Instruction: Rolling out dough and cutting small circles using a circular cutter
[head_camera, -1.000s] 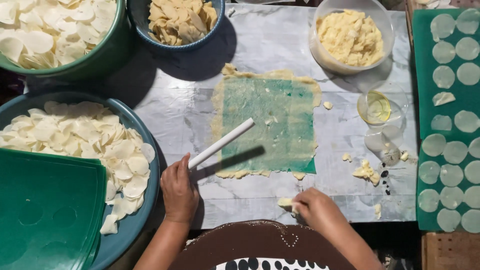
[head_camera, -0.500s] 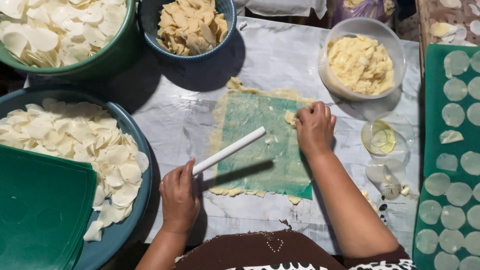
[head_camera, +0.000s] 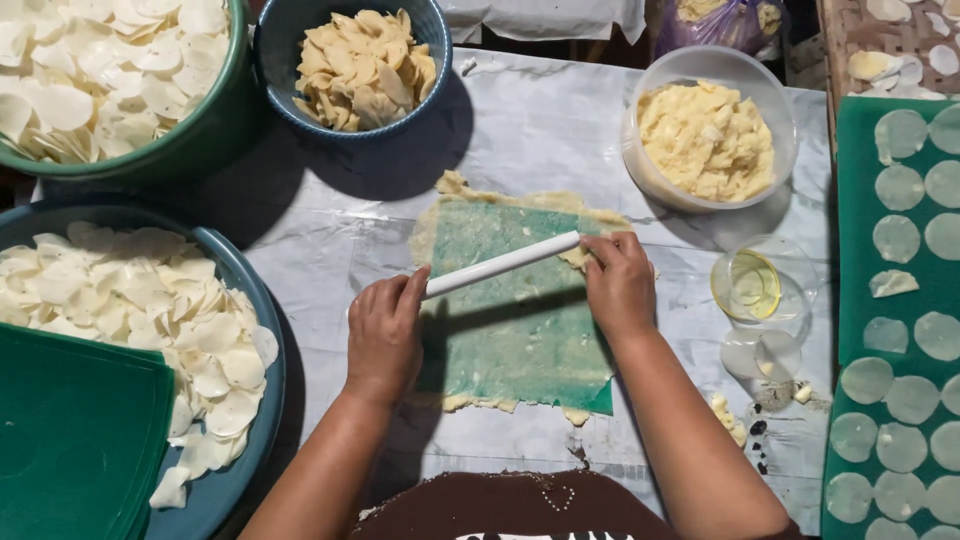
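Note:
My left hand (head_camera: 384, 335) and my right hand (head_camera: 619, 285) each grip one end of a thin white rod (head_camera: 500, 264), held level just above a green sheet (head_camera: 515, 320). The sheet lies on the white-covered table and pale dough (head_camera: 452, 188) sticks out around its edges, mostly at the top and bottom. The rod sits across the sheet's upper half, slanting slightly up to the right.
A clear bowl of yellow dough (head_camera: 706, 135) stands behind right, a small glass dish of oil (head_camera: 748, 285) beside my right hand. A green mat with thin round discs (head_camera: 900, 310) lies far right. Basins of white chips (head_camera: 120, 310) (head_camera: 95, 70) and a blue bowl of yellowish chips (head_camera: 355, 65) fill the left.
My right hand moved from the front edge up over the sheet, then took hold of the rod's right end. The rod swung from a steep slant to nearly level.

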